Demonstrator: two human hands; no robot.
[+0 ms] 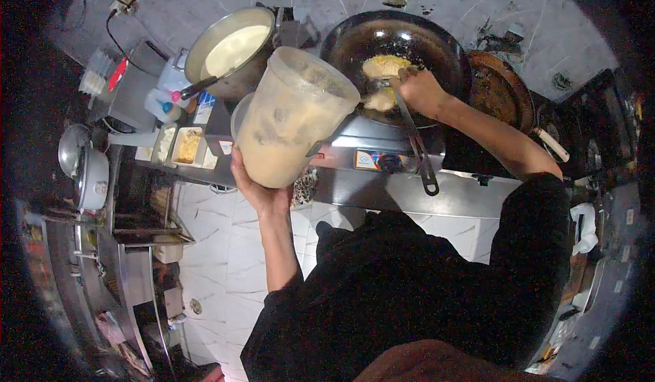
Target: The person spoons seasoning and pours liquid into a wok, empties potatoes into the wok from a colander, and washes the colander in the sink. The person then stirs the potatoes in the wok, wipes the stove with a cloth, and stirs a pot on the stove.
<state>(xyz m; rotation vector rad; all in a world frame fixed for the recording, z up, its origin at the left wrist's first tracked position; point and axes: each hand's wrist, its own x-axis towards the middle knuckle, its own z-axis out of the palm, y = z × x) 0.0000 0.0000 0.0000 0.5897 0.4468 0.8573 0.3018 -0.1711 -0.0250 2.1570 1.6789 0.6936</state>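
My left hand (263, 189) is wrapped under a large translucent plastic container (290, 119), tilted toward the wok, with pale beige powder inside. My right hand (421, 94) is over the dark wok (437, 47), fingers closed; what they hold, if anything, is hidden. A metal utensil with a long handle (416, 139) leans across the wok's near rim, right beside those fingers, its hole-ended tip pointing toward me. Pale yellow food or powder (387, 66) lies in the wok, with a lighter beige patch (381, 99) nearer the rim.
Left of the wok stands a deep pot (232, 51) of creamy liquid, its handle jutting out. A stove control knob (390, 163) is on the front panel. At right is a brown pan (501, 88). Small food tubs (186, 146) and bottles (164, 105) crowd the left counter.
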